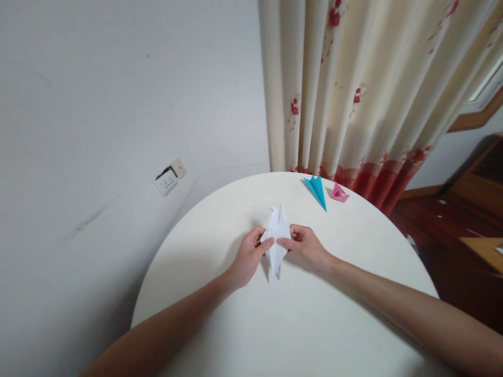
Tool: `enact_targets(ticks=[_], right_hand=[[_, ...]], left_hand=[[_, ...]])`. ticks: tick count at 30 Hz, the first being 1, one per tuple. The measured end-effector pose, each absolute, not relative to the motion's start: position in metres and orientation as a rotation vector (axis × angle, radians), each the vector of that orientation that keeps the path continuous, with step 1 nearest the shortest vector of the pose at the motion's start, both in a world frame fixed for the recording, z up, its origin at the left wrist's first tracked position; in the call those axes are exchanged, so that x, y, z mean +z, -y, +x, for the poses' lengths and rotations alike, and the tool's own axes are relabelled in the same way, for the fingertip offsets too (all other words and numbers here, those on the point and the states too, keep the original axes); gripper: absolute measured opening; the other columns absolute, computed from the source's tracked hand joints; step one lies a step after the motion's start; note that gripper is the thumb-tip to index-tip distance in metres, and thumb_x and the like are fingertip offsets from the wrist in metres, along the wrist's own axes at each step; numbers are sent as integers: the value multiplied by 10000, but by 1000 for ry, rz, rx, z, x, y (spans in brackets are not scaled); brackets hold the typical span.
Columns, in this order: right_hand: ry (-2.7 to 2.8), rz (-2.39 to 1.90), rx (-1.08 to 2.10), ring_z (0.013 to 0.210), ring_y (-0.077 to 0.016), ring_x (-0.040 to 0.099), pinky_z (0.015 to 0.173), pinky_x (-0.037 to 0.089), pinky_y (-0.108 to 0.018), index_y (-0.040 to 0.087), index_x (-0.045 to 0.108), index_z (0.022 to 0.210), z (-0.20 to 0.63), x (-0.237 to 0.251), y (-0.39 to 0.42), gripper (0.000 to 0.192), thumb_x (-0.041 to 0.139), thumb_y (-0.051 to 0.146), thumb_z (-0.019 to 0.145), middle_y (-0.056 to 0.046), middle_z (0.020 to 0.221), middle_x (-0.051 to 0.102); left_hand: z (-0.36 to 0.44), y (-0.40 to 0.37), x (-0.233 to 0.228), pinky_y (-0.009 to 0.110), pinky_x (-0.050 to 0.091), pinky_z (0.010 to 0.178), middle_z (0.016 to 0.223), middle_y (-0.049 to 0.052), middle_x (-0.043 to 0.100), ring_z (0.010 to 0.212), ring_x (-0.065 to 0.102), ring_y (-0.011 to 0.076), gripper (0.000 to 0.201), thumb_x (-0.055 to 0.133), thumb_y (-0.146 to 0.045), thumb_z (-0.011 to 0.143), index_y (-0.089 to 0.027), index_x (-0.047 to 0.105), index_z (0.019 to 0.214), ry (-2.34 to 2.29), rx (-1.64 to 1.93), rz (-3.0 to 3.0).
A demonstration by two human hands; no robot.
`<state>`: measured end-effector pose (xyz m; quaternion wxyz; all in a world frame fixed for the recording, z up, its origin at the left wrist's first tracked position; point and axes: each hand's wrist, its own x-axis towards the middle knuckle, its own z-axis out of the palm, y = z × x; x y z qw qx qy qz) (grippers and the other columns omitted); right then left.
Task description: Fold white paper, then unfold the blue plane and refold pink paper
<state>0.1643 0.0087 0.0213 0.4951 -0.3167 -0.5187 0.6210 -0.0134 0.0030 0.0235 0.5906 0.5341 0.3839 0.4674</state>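
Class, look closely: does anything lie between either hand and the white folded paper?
Nothing visible does. The left hand and right hand both pinch the white folded paper directly. The blue paper piece and pink paper piece lie apart, farther back.

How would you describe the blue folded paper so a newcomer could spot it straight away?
Start at the round white table and look to its far edge, just before the flowered curtain. There lies the blue folded paper, a long dart pointing toward the person. Beside it is a smaller pink folded paper; the white folded paper sits nearer, pinched between both hands.
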Motion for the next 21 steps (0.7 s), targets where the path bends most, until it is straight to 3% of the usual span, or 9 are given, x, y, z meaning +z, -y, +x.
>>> enact_targets(ticks=[5, 9, 11, 16, 21], right_hand=[[1229, -915, 1314, 404, -86, 438, 400, 308, -214, 201, 503, 694, 164, 17, -12, 342, 779, 402, 699, 80, 498, 497], [1327, -890, 1378, 507, -107, 535, 466, 388, -222, 182, 565, 826, 163, 20, -9, 304, 783, 333, 678, 43, 631, 606], [1345, -908, 1388, 534, -108, 543, 489, 394, -223, 171, 578, 801, 163, 19, -9, 284, 781, 316, 666, 32, 645, 615], [1247, -944, 1314, 481, -103, 511, 478, 396, -231, 180, 552, 707, 164, 10, -14, 273, 764, 349, 681, 49, 554, 562], [1245, -988, 1209, 456, -107, 510, 443, 390, -231, 181, 548, 700, 165, 11, -15, 305, 763, 398, 696, 37, 557, 573]], left_hand=[[-11, -4, 24, 231, 455, 614, 771, -2, 598, 691, 576, 132, 291, 697, -393, 805, -168, 512, 808, -999, 1126, 1364], [-11, -6, 25, 203, 439, 583, 722, -18, 584, 657, 558, 111, 268, 698, -363, 806, -168, 517, 777, -1060, 1246, 1436], [-10, -6, 25, 212, 462, 602, 766, -6, 616, 685, 587, 122, 264, 720, -349, 787, -169, 529, 809, -1041, 1241, 1395], [-9, -2, 26, 334, 524, 805, 947, 73, 702, 825, 668, 186, 392, 788, -288, 720, -152, 595, 1032, -869, 975, 1287], [-11, -4, 23, 283, 495, 697, 815, 77, 709, 726, 643, 172, 301, 816, -312, 680, -125, 642, 839, -1039, 979, 1318]])
